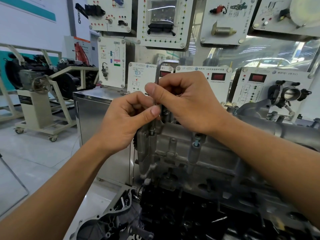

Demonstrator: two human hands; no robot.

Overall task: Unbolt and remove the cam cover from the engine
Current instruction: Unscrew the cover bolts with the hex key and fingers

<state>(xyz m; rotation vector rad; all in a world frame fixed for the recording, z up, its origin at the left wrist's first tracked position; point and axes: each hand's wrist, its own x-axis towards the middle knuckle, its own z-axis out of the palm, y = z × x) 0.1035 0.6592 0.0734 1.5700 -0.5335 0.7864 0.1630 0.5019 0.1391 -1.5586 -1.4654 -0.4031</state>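
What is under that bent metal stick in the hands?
A bolt standing up from the grey cam cover, at the hex key's lower end. The left hand and right hand pinch the key, so its middle is hidden.

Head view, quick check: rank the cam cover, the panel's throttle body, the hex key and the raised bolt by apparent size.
1. cam cover
2. throttle body, though farther back
3. hex key: longer than the throttle body but far thinner, partly hidden
4. raised bolt
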